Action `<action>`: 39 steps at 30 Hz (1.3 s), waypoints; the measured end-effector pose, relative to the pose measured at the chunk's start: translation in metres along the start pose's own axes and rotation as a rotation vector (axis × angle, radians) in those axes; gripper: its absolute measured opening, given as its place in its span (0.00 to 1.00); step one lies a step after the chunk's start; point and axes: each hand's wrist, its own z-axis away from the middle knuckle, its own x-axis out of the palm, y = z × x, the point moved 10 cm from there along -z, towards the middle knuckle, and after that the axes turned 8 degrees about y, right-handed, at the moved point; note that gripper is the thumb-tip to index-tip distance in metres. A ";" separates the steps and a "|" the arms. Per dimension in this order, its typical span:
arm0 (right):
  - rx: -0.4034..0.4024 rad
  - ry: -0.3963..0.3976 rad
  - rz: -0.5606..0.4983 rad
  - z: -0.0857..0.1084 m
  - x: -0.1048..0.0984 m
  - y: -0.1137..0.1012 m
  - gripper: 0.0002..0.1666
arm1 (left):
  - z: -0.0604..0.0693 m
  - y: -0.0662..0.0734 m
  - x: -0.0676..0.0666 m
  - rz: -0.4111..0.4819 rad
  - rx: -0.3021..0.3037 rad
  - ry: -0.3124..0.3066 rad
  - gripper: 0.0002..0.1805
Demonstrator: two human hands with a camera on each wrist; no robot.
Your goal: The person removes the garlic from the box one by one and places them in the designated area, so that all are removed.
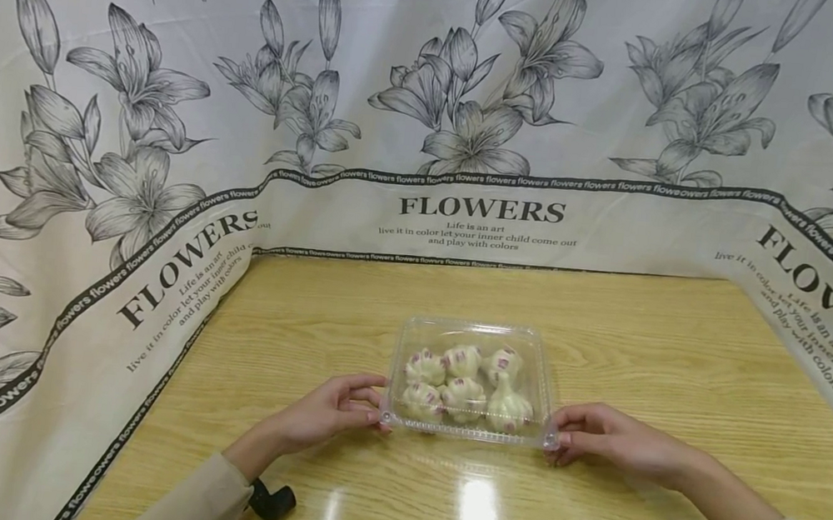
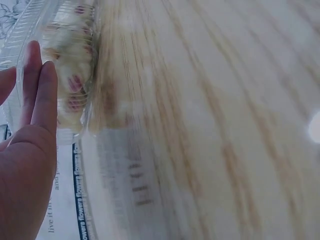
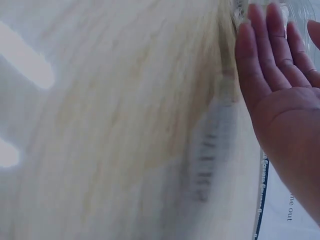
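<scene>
At the frame's lower centre, the clear box point(image 1: 466, 433) looks closed over six garlic bulbs point(image 1: 462, 397); the left hand point(image 1: 334, 409) and right hand point(image 1: 608, 438), fingers fairly straight, touch its sides, so only release seems left.

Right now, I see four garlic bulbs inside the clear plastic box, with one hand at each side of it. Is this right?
Only the number is wrong: the head view shows six garlic bulbs, not four, inside the clear plastic box. The left hand and right hand are indeed at its two sides.
</scene>
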 end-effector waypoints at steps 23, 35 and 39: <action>-0.007 0.064 -0.009 -0.001 0.011 -0.001 0.16 | -0.001 -0.004 -0.003 0.042 -0.010 0.029 0.35; 0.056 0.107 0.072 -0.002 0.007 0.001 0.20 | 0.002 -0.005 -0.002 0.032 -0.005 0.014 0.31; 0.060 0.113 0.063 -0.003 0.004 0.001 0.22 | 0.005 -0.008 -0.001 0.079 -0.017 -0.021 0.31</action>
